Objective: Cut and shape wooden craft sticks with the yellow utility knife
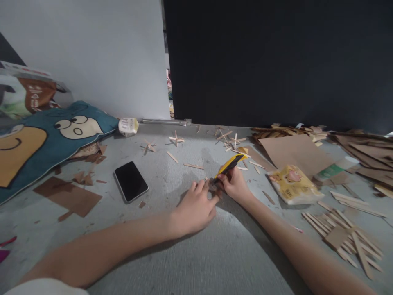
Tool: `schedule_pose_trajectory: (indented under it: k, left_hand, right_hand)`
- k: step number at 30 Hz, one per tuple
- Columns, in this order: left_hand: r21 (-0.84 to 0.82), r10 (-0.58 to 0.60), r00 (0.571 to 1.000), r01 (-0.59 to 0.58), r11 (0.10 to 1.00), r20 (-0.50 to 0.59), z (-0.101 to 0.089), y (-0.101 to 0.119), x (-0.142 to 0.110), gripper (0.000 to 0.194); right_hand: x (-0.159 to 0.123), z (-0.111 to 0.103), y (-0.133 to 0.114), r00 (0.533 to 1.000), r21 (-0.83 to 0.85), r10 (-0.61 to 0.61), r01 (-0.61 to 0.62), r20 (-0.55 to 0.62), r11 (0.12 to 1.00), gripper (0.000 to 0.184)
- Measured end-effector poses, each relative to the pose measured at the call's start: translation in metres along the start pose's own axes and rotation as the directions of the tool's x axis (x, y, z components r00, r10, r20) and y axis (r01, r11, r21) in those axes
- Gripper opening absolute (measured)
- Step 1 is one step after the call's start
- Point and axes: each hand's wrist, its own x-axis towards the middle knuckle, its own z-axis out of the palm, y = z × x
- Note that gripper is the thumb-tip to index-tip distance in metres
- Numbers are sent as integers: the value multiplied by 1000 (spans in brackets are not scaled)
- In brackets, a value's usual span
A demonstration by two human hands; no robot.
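My right hand [236, 185] is closed around a yellow and black utility knife [227, 167], its front end tilted down toward the table. Close against it, my left hand [195, 208] rests low on the tabletop with bent fingers pressed together at the knife's tip. Whatever small piece lies under those fingers is mostly hidden. Just beyond the hands are a loose wooden stick [193, 166] and another short stick [172, 157]. Farther back stand small crossed-stick pieces, one in the middle [176, 139], one to the left [149, 146] and one to the right [236, 141].
A phone [131, 181] lies left of my hands, near cut brown cardboard [69, 196] and a blue cushion [58, 143]. To the right are a yellow tissue pack [293, 183], a white-green tube [336, 169], craft sticks [359, 241] and a cardboard sheet [294, 151]. A dark panel [276, 61] rises behind.
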Motion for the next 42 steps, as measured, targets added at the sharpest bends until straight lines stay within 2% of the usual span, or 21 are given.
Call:
schedule_pose_trajectory:
  k: [4,6,9,13,17,24,30,32,35,37,42]
  left_hand:
    - [-9,103,993,-102,995,56,-6,-14,0,38]
    - [30,106,993,-108,994,59,-7,-16,0,39]
    - [83,102,993,-106,991,58,-6,-14,1,39]
    - [74,127,990,-131,989,60,-4,-12,1,42]
    - [30,123,992,-124,992,30,-2,-15,-1,44]
    - [17,113,993,-113,993,23,2,-19,-4,43]
    - [-1,120,993,-120,993,4,5,-21,-5,45]
    - [-2,126,992,-126,992,15,4,-20,-5,44]
    - [12,119,992,-120,993,42,3,-19,-5,39]
    - [10,112,993,-113,994,41,2,-18,-5,37]
    - [-28,117,993,-117,993,-1,2,-18,-5,37]
  right_hand:
    - [5,-1,0,993,82,107,-111,44,990,33]
    - [5,0,-3,985,115,159,-166,68,979,35]
    - [0,0,-9,984,108,168,-174,59,979,38]
    - [-12,-4,-19,995,-10,55,-54,86,998,39]
    - [-13,-15,-28,983,-70,-92,104,157,992,38]
    - [-9,-36,-36,936,-185,-154,220,317,958,33]
    - [-16,-37,-33,897,-173,-196,283,395,943,28]
    - [-18,-33,-33,908,-172,-185,265,376,949,30]
    - [-18,-27,-35,946,-162,-105,160,306,974,37]
    - [-18,-24,-36,955,-143,-52,97,294,985,41]
    - [-20,-22,-36,966,-176,-59,106,252,979,45]
